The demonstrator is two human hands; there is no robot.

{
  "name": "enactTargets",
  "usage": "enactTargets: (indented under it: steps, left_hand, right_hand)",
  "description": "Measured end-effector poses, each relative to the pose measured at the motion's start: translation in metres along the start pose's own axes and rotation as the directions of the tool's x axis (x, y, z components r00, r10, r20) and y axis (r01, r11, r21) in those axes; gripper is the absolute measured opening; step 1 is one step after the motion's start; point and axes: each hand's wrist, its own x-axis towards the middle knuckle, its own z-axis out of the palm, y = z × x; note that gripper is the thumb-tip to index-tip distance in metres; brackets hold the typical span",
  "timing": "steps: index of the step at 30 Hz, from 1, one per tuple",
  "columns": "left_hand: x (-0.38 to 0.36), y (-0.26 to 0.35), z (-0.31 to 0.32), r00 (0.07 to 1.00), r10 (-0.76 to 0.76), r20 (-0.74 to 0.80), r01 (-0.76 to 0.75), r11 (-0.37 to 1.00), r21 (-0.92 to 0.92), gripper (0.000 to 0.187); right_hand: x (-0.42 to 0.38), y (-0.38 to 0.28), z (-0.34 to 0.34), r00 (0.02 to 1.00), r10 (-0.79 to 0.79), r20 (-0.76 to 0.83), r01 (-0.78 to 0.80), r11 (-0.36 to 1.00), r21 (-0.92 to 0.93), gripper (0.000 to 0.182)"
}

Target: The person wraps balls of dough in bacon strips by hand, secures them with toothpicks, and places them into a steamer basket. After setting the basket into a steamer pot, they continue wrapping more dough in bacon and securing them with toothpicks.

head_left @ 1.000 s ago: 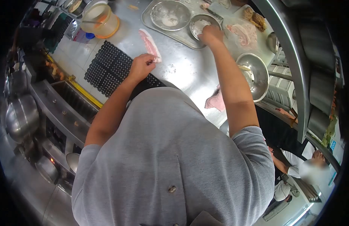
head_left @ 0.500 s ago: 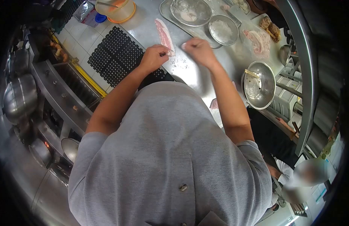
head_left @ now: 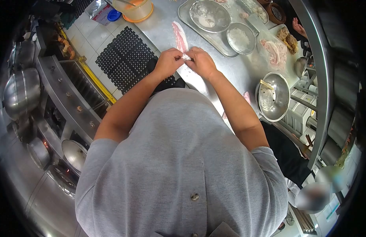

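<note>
A long strip of raw pink meat with a white fat edge (head_left: 179,36) lies on the steel table (head_left: 159,31), its near end between my two hands. My left hand (head_left: 168,64) is closed, thumb and fingers pinching at the left side of that end. My right hand (head_left: 202,64) meets it from the right, also pinching, with the fingertips almost touching the left ones. A small whitish, floury-looking bit (head_left: 186,57) shows between the fingertips. What exactly each finger grips there is partly hidden.
Beyond my right hand, a metal tray (head_left: 215,42) carries a large bowl (head_left: 223,24) and a smaller bowl (head_left: 251,46), both with white powder. A steel colander (head_left: 283,103), bagged pale meat (head_left: 274,55) and an orange-rimmed tub (head_left: 140,16) stand around. Another person's hand (head_left: 298,28) shows far right.
My right hand has moved left and down from apart to the near end of the meat strip, beside my left hand. The view has shifted slightly.
</note>
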Motion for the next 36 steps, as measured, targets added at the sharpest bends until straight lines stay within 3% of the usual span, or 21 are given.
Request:
enactTargets:
  steps: [2,4,8,10,11,13,14,19,21,25,29,32,34,36]
  left_hand:
    - [0.001,0.010,-0.006,1.000,-0.015,0.004,0.015,1.000,0.015,0.021]
    - [0.003,0.019,-0.009,0.982,-0.176,0.071,0.176,0.984,0.009,0.024]
    - [0.001,0.014,-0.006,0.991,-0.129,0.019,0.130,0.982,-0.133,0.026]
    - [0.000,0.011,-0.006,1.000,0.015,-0.001,-0.015,1.000,-0.001,0.027]
    - [0.000,0.009,-0.006,1.000,0.018,-0.003,-0.018,1.000,-0.001,0.027]
    - [0.001,0.004,-0.007,0.981,0.194,0.021,-0.195,0.977,0.084,0.024]
    - [0.001,0.002,-0.007,0.981,0.195,0.019,-0.196,0.977,0.085,0.024]
    - [0.008,-0.007,-0.008,0.997,-0.019,0.071,0.023,0.998,-0.061,0.021]
    - [0.014,-0.016,-0.007,0.995,-0.032,0.099,0.039,0.996,-0.074,0.021]
    - [0.025,-0.026,-0.009,0.966,-0.127,0.224,0.142,0.989,-0.050,0.024]
    - [0.023,-0.024,-0.004,0.980,-0.102,0.169,0.134,0.973,-0.190,0.030]
    - [0.009,-0.002,-0.006,0.985,-0.158,0.076,0.163,0.985,-0.062,0.036]
    - [0.001,0.006,-0.007,0.996,0.087,-0.037,-0.078,0.979,0.188,0.040]
    - [-0.006,0.010,-0.007,0.990,0.141,-0.006,-0.136,0.965,0.225,0.040]
  right_hand:
    - [0.005,0.002,-0.003,1.000,0.012,0.022,-0.013,0.999,0.035,0.035]
    - [0.008,0.004,-0.005,0.999,0.027,0.041,-0.030,0.997,0.071,0.035]
    - [0.011,0.005,-0.007,0.992,0.065,0.104,-0.079,0.988,0.130,0.035]
    - [0.011,0.006,-0.008,0.992,0.067,0.106,-0.080,0.989,0.128,0.036]
    - [0.012,0.006,-0.008,0.990,0.078,0.120,-0.093,0.987,0.128,0.036]
    - [0.013,0.006,-0.009,0.987,0.087,0.133,-0.104,0.986,0.127,0.035]
    - [0.012,0.006,-0.010,0.989,0.079,0.128,-0.098,0.984,0.150,0.034]
    - [0.000,-0.013,-0.021,0.994,0.093,0.051,-0.098,0.991,0.093,0.029]
    - [-0.006,-0.008,-0.010,0.959,-0.223,-0.174,0.205,0.972,-0.119,0.026]
    - [-0.006,-0.001,-0.001,0.951,-0.253,-0.177,0.223,0.960,-0.172,0.025]
    - [0.001,0.005,-0.002,0.962,-0.243,-0.120,0.220,0.959,-0.177,0.028]
    - [0.006,0.007,-0.010,0.978,-0.205,-0.042,0.196,0.968,-0.157,0.032]
    - [0.011,0.008,-0.013,0.983,-0.182,0.000,0.180,0.973,-0.148,0.033]
    - [0.017,0.011,-0.013,0.990,-0.126,0.057,0.131,0.987,-0.092,0.034]
